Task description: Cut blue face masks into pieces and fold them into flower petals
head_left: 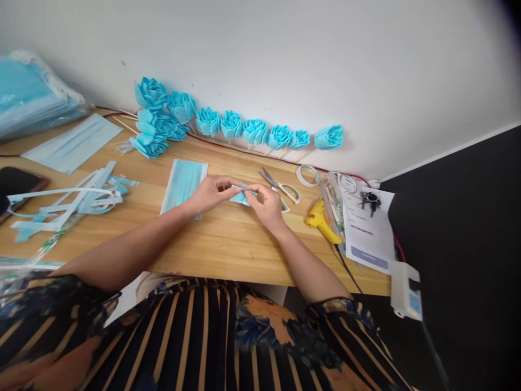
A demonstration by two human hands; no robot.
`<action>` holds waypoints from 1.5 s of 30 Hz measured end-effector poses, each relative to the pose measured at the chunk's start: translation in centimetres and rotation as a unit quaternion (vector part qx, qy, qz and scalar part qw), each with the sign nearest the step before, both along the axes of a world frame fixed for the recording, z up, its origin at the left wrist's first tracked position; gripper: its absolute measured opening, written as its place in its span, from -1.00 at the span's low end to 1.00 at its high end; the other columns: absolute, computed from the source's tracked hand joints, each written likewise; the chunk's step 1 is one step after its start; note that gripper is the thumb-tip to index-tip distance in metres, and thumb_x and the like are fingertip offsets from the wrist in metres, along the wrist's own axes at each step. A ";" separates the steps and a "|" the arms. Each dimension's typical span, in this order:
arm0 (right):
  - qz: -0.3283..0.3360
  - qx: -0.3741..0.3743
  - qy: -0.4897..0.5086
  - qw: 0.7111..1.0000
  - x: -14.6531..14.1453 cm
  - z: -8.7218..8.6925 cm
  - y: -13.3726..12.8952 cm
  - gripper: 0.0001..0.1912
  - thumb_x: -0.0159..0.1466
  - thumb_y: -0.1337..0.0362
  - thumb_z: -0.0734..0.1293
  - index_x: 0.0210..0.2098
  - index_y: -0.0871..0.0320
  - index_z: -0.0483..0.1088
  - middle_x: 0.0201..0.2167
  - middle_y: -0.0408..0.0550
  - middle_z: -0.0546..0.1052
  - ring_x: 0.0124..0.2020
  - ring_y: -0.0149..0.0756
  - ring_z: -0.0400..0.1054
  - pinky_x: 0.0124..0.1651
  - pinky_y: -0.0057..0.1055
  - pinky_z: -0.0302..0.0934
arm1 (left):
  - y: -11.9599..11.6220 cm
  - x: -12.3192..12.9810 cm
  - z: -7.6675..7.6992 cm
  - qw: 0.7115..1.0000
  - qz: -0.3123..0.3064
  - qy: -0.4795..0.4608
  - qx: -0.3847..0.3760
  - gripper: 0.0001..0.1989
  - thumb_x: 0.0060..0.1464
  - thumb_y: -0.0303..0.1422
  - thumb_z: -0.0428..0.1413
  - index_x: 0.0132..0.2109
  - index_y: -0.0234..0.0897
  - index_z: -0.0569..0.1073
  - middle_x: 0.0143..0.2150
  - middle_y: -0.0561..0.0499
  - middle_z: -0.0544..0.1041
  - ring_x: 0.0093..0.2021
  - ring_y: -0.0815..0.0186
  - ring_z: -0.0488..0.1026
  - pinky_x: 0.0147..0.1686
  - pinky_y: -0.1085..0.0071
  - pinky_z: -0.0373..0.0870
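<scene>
Over the middle of the wooden table, my left hand (215,193) and my right hand (264,202) meet, fingertips pinched on a small piece of blue mask fabric (239,197). Most of that piece is hidden behind my fingers. Partly under my left hand lies a flat blue face mask (183,182). Just beyond my right hand rests a pair of scissors (280,185) with white handles, its blades pointing to the upper left. A roll of white tape (308,175) lies further right.
Blue fabric flowers (255,132) on sticks line the wall. A yellow glue gun (321,220) lies right, by papers (368,233) and keys (371,201). Cut strips (87,195), a phone (18,187), an unfolded sheet (75,142) and bagged masks (32,98) are left.
</scene>
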State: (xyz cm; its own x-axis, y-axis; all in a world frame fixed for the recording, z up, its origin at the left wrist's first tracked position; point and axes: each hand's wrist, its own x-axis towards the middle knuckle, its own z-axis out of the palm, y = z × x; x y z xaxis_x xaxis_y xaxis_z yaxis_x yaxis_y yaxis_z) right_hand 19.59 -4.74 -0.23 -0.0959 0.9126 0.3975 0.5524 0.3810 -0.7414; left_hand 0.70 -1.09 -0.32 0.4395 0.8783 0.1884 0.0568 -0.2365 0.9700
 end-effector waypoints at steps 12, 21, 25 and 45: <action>-0.012 -0.022 0.121 0.992 1.1 -0.2 0.7 -0.73 0.30 0.08 0.28 -0.15 0.10 0.45 -0.31 -0.08 0.56 -0.23 -0.27 0.45 -0.10 -0.32 0.32 | 1.1 -0.4 -0.8 0.996 0.049 -0.040 -0.062 -0.63 0.03 -0.07 0.20 -0.38 -0.34 0.44 -0.51 0.03 0.49 -0.51 0.41 0.42 -0.48 0.50 0.34; 0.004 -0.017 0.016 1.000 0.7 -0.4 0.6 -0.83 0.23 0.14 0.35 -0.30 0.09 0.52 -0.31 -0.08 0.60 -0.27 -0.23 0.44 -0.10 -0.28 0.30 | 0.3 0.2 -0.6 0.999 0.025 -0.022 -0.040 -0.63 0.02 -0.06 0.22 -0.31 -0.34 0.51 -0.44 0.02 0.52 -0.45 0.38 0.46 -0.40 0.47 0.42; -0.010 -0.025 0.021 0.999 0.8 -0.7 0.7 -0.81 0.23 0.13 0.33 -0.31 0.12 0.50 -0.39 -0.11 0.58 -0.32 -0.27 0.43 -0.16 -0.33 0.28 | 0.4 0.1 -0.4 0.997 -0.016 -0.058 -0.055 -0.65 -0.01 -0.15 0.27 -0.19 -0.34 0.49 -0.47 0.06 0.50 -0.48 0.42 0.43 -0.45 0.50 0.38; 0.056 -0.037 0.069 0.995 1.0 -0.2 0.5 -0.65 0.36 0.04 0.20 -0.12 0.08 0.53 -0.20 -0.05 0.61 -0.16 -0.22 0.49 -0.07 -0.30 0.30 | 0.3 -0.2 -0.6 0.998 -0.003 -0.066 0.023 -0.83 0.07 -0.29 0.18 -0.34 -0.32 0.58 -0.44 0.00 0.52 -0.43 0.40 0.42 -0.40 0.48 0.35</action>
State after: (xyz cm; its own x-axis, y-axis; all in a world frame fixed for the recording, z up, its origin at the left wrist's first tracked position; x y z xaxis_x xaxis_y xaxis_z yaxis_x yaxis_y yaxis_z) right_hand 20.55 -4.21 -0.42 -0.1477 0.9264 0.3463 0.4007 0.3762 -0.8354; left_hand 0.50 -0.78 -0.91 0.4136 0.8646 0.2853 -0.0728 -0.2809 0.9570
